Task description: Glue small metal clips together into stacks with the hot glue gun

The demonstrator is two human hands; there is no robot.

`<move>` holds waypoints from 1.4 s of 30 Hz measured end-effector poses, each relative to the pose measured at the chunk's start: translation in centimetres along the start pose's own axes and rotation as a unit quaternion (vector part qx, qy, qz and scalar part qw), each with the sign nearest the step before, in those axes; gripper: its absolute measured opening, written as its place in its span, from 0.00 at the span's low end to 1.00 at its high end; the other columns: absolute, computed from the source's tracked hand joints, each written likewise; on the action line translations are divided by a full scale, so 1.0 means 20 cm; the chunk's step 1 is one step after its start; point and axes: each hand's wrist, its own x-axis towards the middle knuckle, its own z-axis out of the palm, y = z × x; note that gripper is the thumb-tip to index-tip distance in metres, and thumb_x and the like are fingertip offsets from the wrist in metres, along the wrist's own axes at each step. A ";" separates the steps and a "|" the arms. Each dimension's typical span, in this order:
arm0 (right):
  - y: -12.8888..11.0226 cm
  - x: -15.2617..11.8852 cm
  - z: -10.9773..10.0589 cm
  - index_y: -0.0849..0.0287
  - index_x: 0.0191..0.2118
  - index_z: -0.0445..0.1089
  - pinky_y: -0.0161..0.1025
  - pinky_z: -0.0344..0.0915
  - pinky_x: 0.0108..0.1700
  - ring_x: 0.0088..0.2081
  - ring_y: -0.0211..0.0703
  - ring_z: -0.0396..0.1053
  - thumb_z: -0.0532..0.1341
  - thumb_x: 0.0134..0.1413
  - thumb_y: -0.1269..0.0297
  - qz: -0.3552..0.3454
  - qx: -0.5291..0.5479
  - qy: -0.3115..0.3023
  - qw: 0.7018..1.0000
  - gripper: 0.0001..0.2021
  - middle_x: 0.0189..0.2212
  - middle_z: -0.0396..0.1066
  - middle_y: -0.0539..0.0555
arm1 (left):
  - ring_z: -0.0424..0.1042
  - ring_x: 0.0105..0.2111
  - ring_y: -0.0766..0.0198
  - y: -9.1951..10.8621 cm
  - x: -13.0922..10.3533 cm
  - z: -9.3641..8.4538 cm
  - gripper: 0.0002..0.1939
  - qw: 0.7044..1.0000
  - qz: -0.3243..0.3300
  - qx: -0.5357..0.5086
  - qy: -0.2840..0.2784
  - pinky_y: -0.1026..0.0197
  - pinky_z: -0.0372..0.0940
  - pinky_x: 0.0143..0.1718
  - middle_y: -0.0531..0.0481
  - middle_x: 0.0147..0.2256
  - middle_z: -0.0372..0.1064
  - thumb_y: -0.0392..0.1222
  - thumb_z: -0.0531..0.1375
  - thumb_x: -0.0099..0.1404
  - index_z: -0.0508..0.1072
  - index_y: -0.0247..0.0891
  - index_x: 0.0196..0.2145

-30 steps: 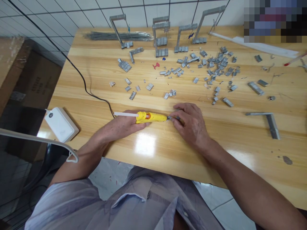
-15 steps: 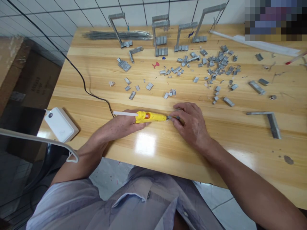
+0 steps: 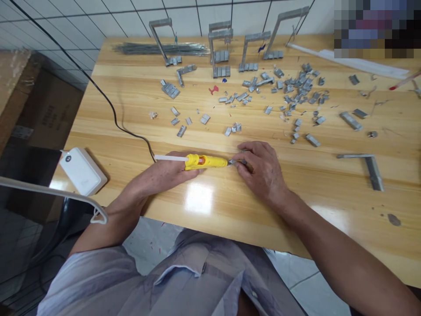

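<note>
left hand (image 3: 173,170) gripped glue gun (image 3: 213,162) | right hand (image 3: 265,172) pinched gray piece (image 3: 244,162) at nozzle (image 3: 230,162), seemingly steadying it | near bench's (image 3: 230,219) front edge

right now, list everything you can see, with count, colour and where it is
Glue gun: one, yellow, in left hand
Glue stick: one, white, in gun's rear
Held piece: one, grey, at nozzle, partly hidden
Upright frames: five, grey, table's far side
L-shaped pieces: two, grey, far left and right
Small pieces: many, grey, scattered
Thin rods: bundle, grey, far left
Scraps: one red, one blue, centre
Strip: white, far right
Boxy device: one, white, left
Cords: one black, one white, left
Cardboard: brown, left, count unclear
Table: one, wood-coloured
Tiled wall: white, behind
Top right: pixelated
Hands: left, right
</note>
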 end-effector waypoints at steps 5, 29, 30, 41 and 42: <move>0.00 0.00 0.00 0.53 0.40 0.78 0.53 0.69 0.54 0.51 0.54 0.75 0.64 0.64 0.71 0.006 -0.001 -0.003 1.000 0.06 0.48 0.80 0.58 | 0.73 0.35 0.62 0.02 0.00 0.02 0.18 1.000 0.004 0.002 0.015 0.63 0.63 0.35 0.50 0.39 0.77 0.54 0.56 0.77 0.76 0.37 0.38; 0.00 0.00 -0.01 0.53 0.40 0.78 0.56 0.67 0.56 0.51 0.55 0.74 0.63 0.64 0.71 0.020 0.007 -0.022 1.000 0.07 0.49 0.80 0.58 | 0.73 0.34 0.60 0.04 0.00 0.04 0.16 0.999 -0.014 -0.008 0.046 0.60 0.65 0.37 0.49 0.36 0.76 0.54 0.57 0.75 0.76 0.39 0.39; 0.00 0.00 -0.01 0.53 0.40 0.78 0.56 0.68 0.56 0.51 0.55 0.74 0.63 0.64 0.71 0.021 0.007 -0.022 1.000 0.07 0.49 0.80 0.58 | 0.73 0.34 0.60 0.04 0.00 0.04 0.16 0.999 -0.014 -0.009 0.043 0.60 0.65 0.37 0.49 0.36 0.76 0.54 0.57 0.75 0.76 0.39 0.39; -0.01 0.01 -0.01 0.52 0.40 0.78 0.57 0.69 0.56 0.51 0.55 0.75 0.64 0.63 0.71 0.026 0.005 -0.022 0.999 0.07 0.48 0.80 0.57 | 0.75 0.36 0.60 0.02 0.00 0.04 0.17 1.000 -0.004 0.009 0.026 0.62 0.65 0.34 0.48 0.39 0.78 0.53 0.56 0.75 0.76 0.37 0.40; -0.01 0.01 -0.01 0.52 0.40 0.78 0.56 0.69 0.56 0.51 0.55 0.75 0.64 0.63 0.71 0.022 0.003 -0.022 1.000 0.07 0.48 0.80 0.58 | 0.75 0.36 0.60 0.02 0.00 0.04 0.16 1.000 0.001 0.009 0.026 0.62 0.65 0.35 0.48 0.39 0.78 0.52 0.56 0.75 0.76 0.37 0.41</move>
